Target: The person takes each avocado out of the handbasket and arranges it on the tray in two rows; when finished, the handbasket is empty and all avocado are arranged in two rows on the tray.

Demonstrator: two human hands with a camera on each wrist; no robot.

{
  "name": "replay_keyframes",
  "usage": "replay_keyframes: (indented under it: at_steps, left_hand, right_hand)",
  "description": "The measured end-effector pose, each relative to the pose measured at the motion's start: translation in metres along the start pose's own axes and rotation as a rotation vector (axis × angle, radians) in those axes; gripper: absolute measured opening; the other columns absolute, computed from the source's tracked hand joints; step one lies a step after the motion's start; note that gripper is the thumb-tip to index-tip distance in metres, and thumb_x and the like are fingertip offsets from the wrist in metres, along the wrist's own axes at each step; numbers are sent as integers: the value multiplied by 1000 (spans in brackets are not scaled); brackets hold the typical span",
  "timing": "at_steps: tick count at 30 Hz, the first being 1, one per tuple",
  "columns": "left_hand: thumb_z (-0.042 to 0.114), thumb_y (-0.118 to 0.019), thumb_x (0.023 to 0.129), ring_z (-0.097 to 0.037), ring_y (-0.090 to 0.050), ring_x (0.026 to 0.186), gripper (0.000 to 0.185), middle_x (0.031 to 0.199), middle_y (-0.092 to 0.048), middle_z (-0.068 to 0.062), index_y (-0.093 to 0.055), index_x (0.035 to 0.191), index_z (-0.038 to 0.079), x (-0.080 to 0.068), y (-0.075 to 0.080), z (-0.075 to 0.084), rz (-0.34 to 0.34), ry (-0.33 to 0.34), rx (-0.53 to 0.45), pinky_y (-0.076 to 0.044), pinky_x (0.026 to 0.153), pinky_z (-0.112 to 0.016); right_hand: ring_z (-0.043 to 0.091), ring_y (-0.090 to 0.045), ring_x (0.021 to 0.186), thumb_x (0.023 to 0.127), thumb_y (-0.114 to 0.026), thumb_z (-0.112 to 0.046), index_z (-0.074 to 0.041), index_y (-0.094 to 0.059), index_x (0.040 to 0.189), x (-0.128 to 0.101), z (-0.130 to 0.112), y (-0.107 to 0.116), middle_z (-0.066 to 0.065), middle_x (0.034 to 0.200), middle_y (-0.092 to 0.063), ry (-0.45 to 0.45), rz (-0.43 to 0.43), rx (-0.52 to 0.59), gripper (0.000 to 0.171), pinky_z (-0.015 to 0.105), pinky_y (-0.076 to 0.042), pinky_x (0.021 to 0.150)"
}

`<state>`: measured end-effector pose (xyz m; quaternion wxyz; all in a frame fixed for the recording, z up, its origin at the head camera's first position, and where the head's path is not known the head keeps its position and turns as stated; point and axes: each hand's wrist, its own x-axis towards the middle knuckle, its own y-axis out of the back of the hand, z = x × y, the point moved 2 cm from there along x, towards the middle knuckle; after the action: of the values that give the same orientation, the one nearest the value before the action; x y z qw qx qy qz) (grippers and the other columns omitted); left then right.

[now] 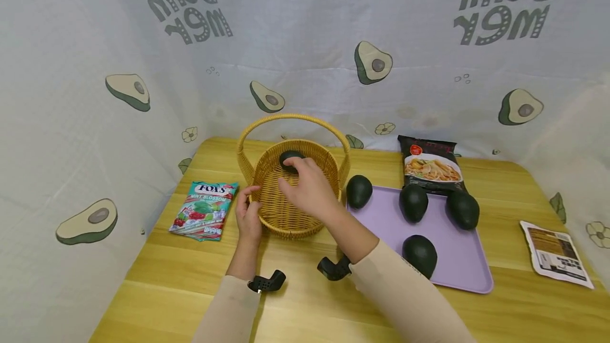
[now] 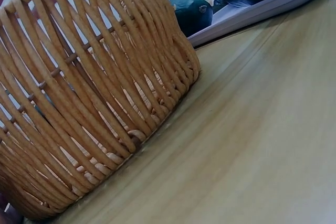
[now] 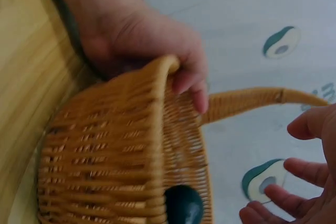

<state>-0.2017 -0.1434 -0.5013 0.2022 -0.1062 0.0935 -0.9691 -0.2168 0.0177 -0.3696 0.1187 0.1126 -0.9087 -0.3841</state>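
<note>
White cloth printed with avocados walls in a wooden table (image 1: pixel 200 274). From the head view, a wicker basket (image 1: pixel 278 210) with an arched handle stands at centre — the left hand (image 1: pixel 249 217) grips its near-left rim, fingers curled over the edge. The right hand (image 1: pixel 310 187) hovers over the basket's mouth, fingers loosely spread just above a dark avocado (image 1: pixel 289 156) lying inside at the far wall. Four more avocados sit on or at a purple tray (image 1: pixel 464 266) to the right; a candy bag (image 1: pixel 204 209) lies left, a noodle packet (image 1: pixel 431 165) behind the tray.

From the left wrist, only the basket's woven side (image 2: pixel 94 103) fills the frame; the fingers hardly show.

From the right wrist, left fingers (image 3: pixel 191 85) hook over the rim, and right fingertips (image 3: pixel 283 195) are apart, holding nothing. Steadying the rim firmly seems wise — the basket looks light.
</note>
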Motion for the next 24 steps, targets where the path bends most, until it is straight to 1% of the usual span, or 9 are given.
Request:
replay_keyframes:
  at_steps: [5, 6, 11, 14, 16, 19, 22, 24]
  left_hand:
    - [-9, -40, 82, -29, -53, 116, 42, 132, -54, -21, -58, 120, -11, 2, 0, -2, -15, 10, -10, -47, 92, -27]
    - [-9, -39, 82, -30, -52, 116, 42, 132, -54, -21, -57, 120, -11, 2, 0, -2, -16, 11, -9, -46, 92, -28]
    - [-9, -39, 83, -27, -51, 118, 42, 135, -53, -22, -58, 121, -10, 2, 0, -2, -16, -1, 15, -43, 96, -28]
    - [-8, -40, 82, -26, -49, 119, 42, 135, -54, -22, -58, 121, -9, 2, 0, -2, -20, -7, 23, -41, 97, -26]
    - [-8, -39, 82, -26, -49, 119, 43, 135, -54, -21, -57, 121, -10, 2, 0, -2, -21, -6, 25, -41, 97, -26]
    - [-8, -39, 82, -25, -49, 119, 43, 135, -53, -23, -58, 121, -10, 2, 0, -1, -19, -11, 27, -41, 98, -27]
    - [-7, -39, 83, -21, -48, 121, 42, 135, -53, -23, -58, 120, -9, 1, 0, -1, -19, -12, 41, -38, 101, -27]
    - [-7, -40, 83, -20, -48, 122, 41, 135, -53, -23, -58, 120, -9, 1, 0, -1, -19, -8, 43, -38, 102, -28]
  right_hand:
    - [36, -58, 125, 98, -63, -31, -12, -57, 141, 21, 12, -11, 18, 143, -54, -19, 8, -29, 48, 52, -50, 102]
    - [36, -57, 126, 98, -62, -32, -12, -57, 142, 25, 15, -13, 18, 143, -53, -32, 6, -20, 48, 53, -50, 102]
    - [35, -53, 130, 99, -62, -34, -15, -55, 143, 41, 21, -24, 16, 146, -49, -78, 0, 33, 49, 52, -50, 102]
    - [34, -52, 130, 99, -63, -34, -16, -55, 144, 48, 23, -30, 15, 146, -49, -72, 1, 27, 49, 52, -50, 102]
    - [34, -49, 132, 99, -63, -34, -17, -54, 145, 52, 25, -32, 14, 146, -48, -69, -2, 12, 50, 53, -49, 103]
    - [35, -45, 133, 99, -63, -33, -17, -52, 146, 56, 31, -34, 14, 147, -46, -77, 2, 17, 51, 52, -50, 100]
    - [36, -42, 135, 98, -64, -32, -17, -51, 147, 58, 42, -38, 13, 148, -44, -95, 30, 33, 53, 52, -50, 97]
    - [35, -40, 138, 98, -65, -33, -18, -51, 147, 58, 51, -41, 12, 151, -42, -116, 49, 29, 54, 53, -50, 98]
